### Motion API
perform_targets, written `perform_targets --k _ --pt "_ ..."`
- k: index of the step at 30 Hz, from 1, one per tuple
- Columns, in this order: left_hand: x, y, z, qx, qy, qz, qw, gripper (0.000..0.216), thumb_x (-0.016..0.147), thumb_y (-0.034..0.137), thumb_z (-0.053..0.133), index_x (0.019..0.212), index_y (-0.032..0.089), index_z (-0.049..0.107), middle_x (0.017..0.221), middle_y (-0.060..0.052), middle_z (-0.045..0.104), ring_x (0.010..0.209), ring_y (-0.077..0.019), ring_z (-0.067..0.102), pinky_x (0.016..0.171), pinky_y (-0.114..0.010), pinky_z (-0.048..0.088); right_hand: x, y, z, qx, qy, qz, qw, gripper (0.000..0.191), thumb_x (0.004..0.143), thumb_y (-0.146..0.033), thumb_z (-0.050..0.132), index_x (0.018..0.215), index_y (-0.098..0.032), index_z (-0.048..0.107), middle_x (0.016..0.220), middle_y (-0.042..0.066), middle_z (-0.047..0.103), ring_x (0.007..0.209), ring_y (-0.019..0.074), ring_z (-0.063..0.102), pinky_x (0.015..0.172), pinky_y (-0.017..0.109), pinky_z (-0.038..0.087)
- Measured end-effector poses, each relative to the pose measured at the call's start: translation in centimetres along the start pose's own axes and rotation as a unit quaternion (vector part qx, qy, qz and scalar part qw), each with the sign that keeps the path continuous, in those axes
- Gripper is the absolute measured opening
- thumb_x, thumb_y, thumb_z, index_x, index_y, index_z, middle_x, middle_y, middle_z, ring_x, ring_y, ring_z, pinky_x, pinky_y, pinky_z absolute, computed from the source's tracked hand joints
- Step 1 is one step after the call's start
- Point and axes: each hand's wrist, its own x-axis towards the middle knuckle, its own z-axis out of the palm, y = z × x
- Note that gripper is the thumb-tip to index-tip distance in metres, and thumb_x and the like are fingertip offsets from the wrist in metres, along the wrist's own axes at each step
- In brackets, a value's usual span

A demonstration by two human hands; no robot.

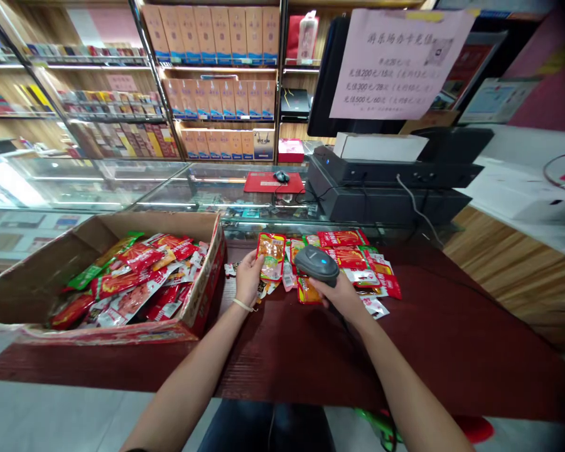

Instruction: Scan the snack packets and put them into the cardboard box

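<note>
My left hand [248, 279] is closed on the edge of a red and yellow snack packet [272, 256], held upright with a barcode near its top. In my right hand [339, 290] is a dark grey barcode scanner [317, 263], its head pointing left toward the packet and a small blue light showing on top. Under and beyond the scanner, red, white and green snack packets [353, 257] lie in a loose pile on the dark red counter [424, 358]. A few more packets are partly hidden behind my left hand.
At left stands an open cardboard box [211, 276] with many snack packets inside. A glass display case [169, 182] runs behind, with a mouse [281, 176] on a red pad [254, 182]. A monitor [320, 94] bearing a paper sign rises above a black cash drawer [386, 204].
</note>
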Motion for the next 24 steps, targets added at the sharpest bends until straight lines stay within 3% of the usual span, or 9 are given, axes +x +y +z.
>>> perform_targets --k 3,14,19,24 --pt "0.1 0.0 -0.2 0.009 0.0 0.011 1.0 0.05 0.07 0.039 0.08 0.11 0.012 0.069 0.102 -0.011 0.076 0.088 -0.021 0.072 0.08 -0.03 0.053 -0.2 -0.3 0.3 -0.004 -0.007 -0.001 1.0 0.032 0.082 -0.046 0.071 0.099 -0.019 0.065 0.047 -0.007 0.049 0.037 0.0112 0.042 0.039 0.024 0.034" --pt "0.0 -0.1 -0.1 0.037 -0.016 0.033 0.999 0.041 0.075 0.032 0.074 0.11 0.011 0.07 0.106 -0.011 0.076 0.092 -0.0218 0.071 0.085 -0.033 0.054 0.0 0.5 0.0 -0.033 -0.01 0.02 0.999 0.028 0.083 -0.046 0.069 0.089 -0.018 0.065 0.043 -0.007 0.049 0.037 0.0121 0.045 0.041 0.024 0.036" --pt "0.2 -0.4 -0.1 0.046 -0.008 0.027 0.999 0.045 0.073 0.036 0.076 0.111 0.012 0.069 0.106 -0.011 0.075 0.094 -0.0225 0.071 0.085 -0.033 0.054 0.3 1.2 0.1 -0.006 0.001 -0.006 1.0 0.035 0.083 -0.052 0.069 0.072 -0.021 0.059 0.043 -0.005 0.049 0.036 0.0118 0.045 0.041 0.025 0.036" --pt "-0.8 2.5 1.7 0.034 -0.027 0.046 0.998 0.052 0.072 0.029 0.077 0.12 0.014 0.063 0.113 -0.012 0.073 0.101 -0.0233 0.07 0.09 -0.035 0.054 0.6 1.2 0.0 0.039 0.019 -0.002 0.999 0.045 0.077 -0.061 0.073 0.066 -0.021 0.055 0.044 -0.005 0.049 0.035 0.0115 0.045 0.038 0.025 0.035"
